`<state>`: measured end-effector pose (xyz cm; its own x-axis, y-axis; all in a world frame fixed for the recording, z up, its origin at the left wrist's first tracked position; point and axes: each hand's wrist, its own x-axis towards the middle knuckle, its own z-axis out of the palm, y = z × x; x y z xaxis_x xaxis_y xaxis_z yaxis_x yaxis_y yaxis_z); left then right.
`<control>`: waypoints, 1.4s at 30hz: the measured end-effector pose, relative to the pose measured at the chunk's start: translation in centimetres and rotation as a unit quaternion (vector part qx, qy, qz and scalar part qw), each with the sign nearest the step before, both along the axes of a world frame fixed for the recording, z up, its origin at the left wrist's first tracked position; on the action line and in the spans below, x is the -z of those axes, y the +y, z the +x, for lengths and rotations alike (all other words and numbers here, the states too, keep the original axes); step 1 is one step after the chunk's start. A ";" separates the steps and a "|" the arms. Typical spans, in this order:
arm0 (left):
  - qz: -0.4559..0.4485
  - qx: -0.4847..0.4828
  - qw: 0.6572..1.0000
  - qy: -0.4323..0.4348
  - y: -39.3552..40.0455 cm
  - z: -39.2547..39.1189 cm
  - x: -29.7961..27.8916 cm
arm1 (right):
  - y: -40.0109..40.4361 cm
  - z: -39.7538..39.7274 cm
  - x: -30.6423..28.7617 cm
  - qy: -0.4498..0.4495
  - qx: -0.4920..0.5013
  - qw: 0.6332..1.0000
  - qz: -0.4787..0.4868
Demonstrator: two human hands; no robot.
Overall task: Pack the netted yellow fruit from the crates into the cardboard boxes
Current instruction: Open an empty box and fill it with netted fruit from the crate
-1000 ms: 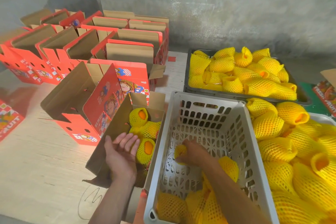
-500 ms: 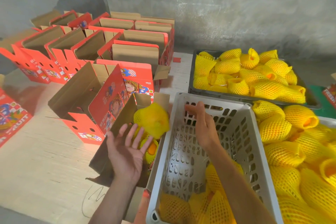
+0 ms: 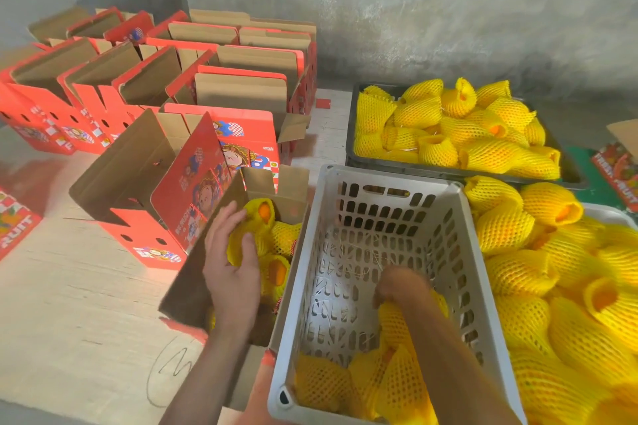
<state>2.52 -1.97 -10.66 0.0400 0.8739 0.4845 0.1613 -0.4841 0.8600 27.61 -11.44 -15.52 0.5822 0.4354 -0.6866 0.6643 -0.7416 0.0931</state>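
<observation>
My left hand (image 3: 230, 264) grips a netted yellow fruit (image 3: 253, 226) inside the open cardboard box (image 3: 193, 281) in front of me, on top of other netted fruit (image 3: 284, 235) lying there. My right hand (image 3: 402, 288) is down in the grey plastic crate (image 3: 383, 197), fingers curled round a netted fruit (image 3: 392, 319) near its bottom. More netted fruit (image 3: 331, 385) lies at the crate's near end. The hand is blurred.
A dark tray (image 3: 352, 159) of netted fruit sits at the back right, and a heap of netted fruit (image 3: 559, 272) fills a white crate on the right. Several open red boxes (image 3: 162, 86) stand at the back left. One red box (image 3: 138, 217) adjoins the box being filled.
The fruit tossed from my right hand landed in my left, which lowered it into the box. My right hand dropped from the crate's far rim to a fruit at the bottom.
</observation>
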 end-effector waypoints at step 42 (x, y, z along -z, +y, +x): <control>-0.268 0.094 0.825 0.488 1.1 -1.7 -4.1 | 2.2 -3.2 5.7 0.146 -0.090 0.933 0.316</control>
